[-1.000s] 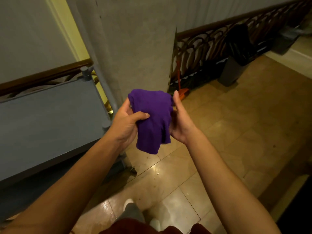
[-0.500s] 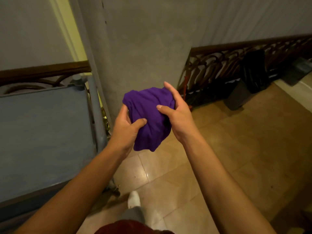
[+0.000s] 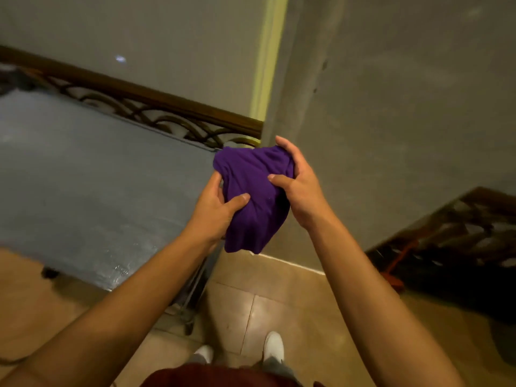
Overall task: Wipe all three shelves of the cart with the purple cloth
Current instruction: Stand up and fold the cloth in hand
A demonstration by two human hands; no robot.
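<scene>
The purple cloth (image 3: pixel 255 196) is bunched up in the air between both hands, just past the right end of the cart. My left hand (image 3: pixel 216 212) grips its lower left side, thumb pressed on the front. My right hand (image 3: pixel 300 188) clasps its upper right side, fingers curled over the top. The cart's grey-blue top shelf (image 3: pixel 92 191) fills the left of the view, with a wet sheen near its front edge. The lower shelves are hidden beneath it; only a leg and frame (image 3: pixel 190 305) show below my left forearm.
A grey concrete pillar (image 3: pixel 391 121) rises directly ahead. An ornate metal railing with a wooden rail (image 3: pixel 156 107) runs behind the cart, and another stretch (image 3: pixel 458 241) stands at the right. The floor is beige tile (image 3: pixel 279 311). My white shoes (image 3: pixel 273 346) are at the bottom.
The view has swung left, so the cart's top shelf now fills much more of the left. Both hands still hold the cloth, bunched tighter, with my right hand wrapped further over its top.
</scene>
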